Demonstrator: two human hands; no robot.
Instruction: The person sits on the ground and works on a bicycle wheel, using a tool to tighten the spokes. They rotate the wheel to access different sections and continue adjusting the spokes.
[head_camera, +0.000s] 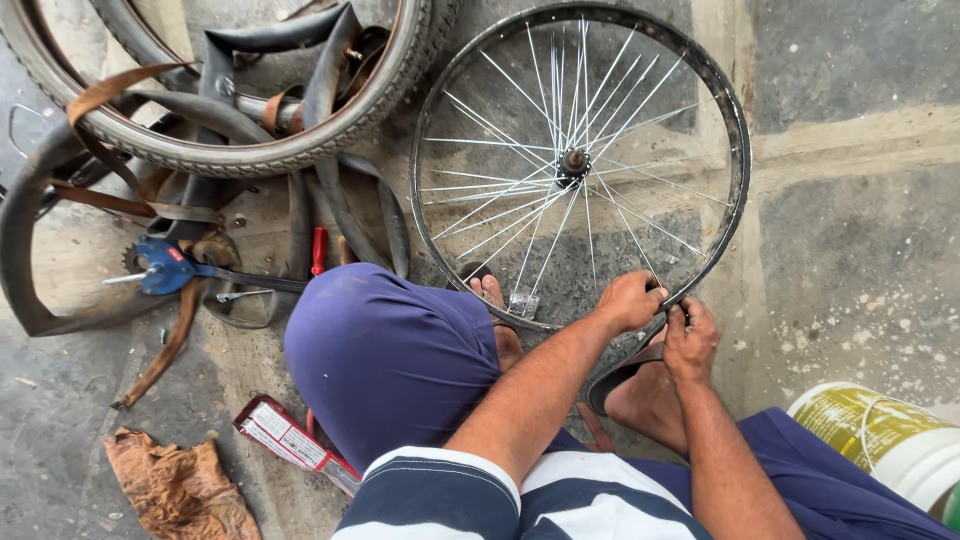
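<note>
Left hand (630, 300): closed around the wheel rim's near edge.
Right hand (690, 340): just beside it, gripping the same edge.
Wheel (575, 160): bare black rim, silver spokes, standing on concrete between sandalled feet.
Tyre (240, 150): beyond, left.

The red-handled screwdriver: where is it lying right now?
In the head view, the red-handled screwdriver lies on the concrete floor left of centre, just above the person's blue-clad knee, between the blue tool and the spoked wheel rim.
</note>
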